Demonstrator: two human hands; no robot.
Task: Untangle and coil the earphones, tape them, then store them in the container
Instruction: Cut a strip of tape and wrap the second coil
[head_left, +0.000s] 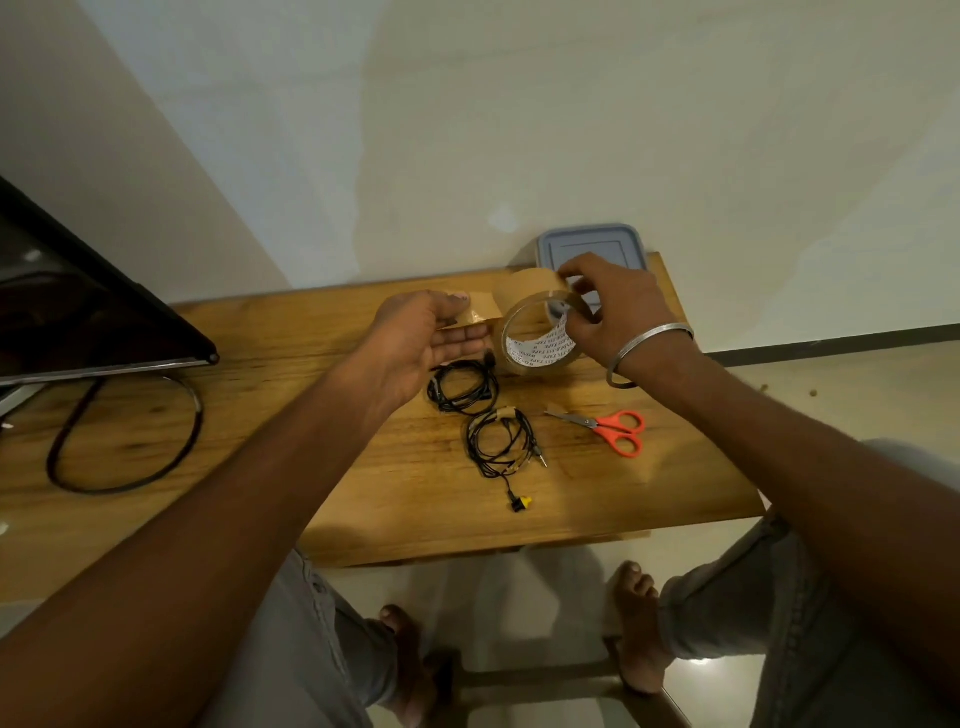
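Observation:
My right hand (613, 306) grips a roll of brown tape (535, 332) above the wooden table (363, 467). A short strip of tape (485, 306) is pulled off to the left, and my left hand (426, 338) pinches its free end. Below the roll lies a coil of black earphones (462, 387). A second black coil (501, 441), bound with bits of brown tape, lies nearer to me, with a yellow-tipped earbud (521, 503) trailing from it. A grey lidded container (592, 249) stands at the table's far edge, partly hidden behind my right hand.
Orange-handled scissors (613, 428) lie to the right of the coils. A dark monitor (78, 312) with its ring-shaped stand (124, 431) fills the table's left side. My legs and feet show below the table's near edge.

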